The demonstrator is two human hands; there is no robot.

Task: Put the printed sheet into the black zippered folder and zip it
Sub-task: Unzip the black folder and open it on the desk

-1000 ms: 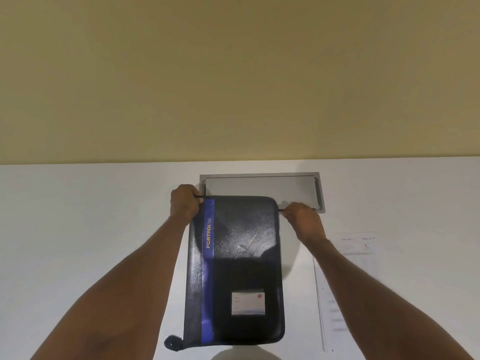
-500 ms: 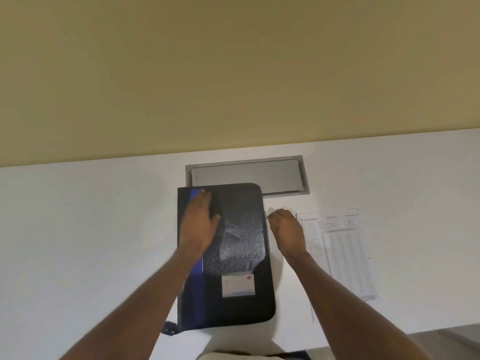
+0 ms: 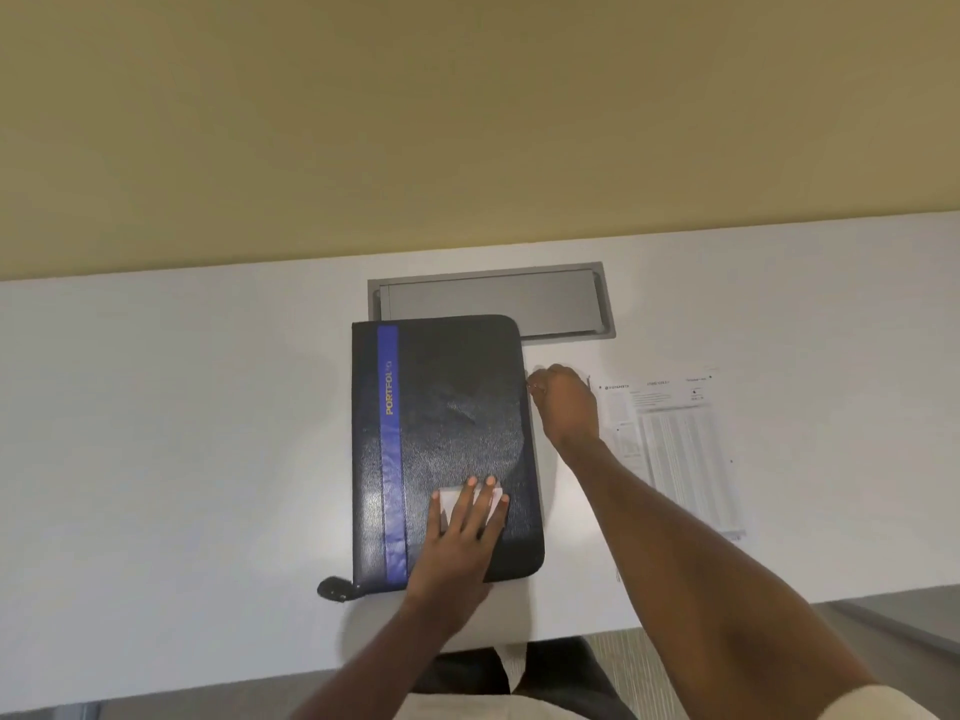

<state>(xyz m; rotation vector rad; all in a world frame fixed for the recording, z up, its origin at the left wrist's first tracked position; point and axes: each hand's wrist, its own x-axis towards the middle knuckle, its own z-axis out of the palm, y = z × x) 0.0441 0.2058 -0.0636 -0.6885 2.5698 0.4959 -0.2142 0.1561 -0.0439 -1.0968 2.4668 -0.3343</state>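
The black zippered folder [image 3: 457, 433] lies flat and closed on the white table [image 3: 182, 433], with a blue stripe reading PORTFOLIO down its left side. My left hand [image 3: 462, 537] presses flat on its lower cover, fingers spread over a white label. My right hand [image 3: 563, 402] is closed at the folder's right edge near the top corner, pinching what seems to be the zipper pull, which is hidden by my fingers. The printed sheet [image 3: 670, 449] lies on the table right of the folder, partly under my right forearm.
A grey cable hatch [image 3: 493, 304] is set into the table just behind the folder. A black strap tab [image 3: 335, 588] sticks out at the folder's lower left corner. The table's near edge runs below the folder, with floor and my lap beneath.
My left hand slid from the folder's top left corner down to the lower cover. My right hand moved from the top right corner a little down the right edge.
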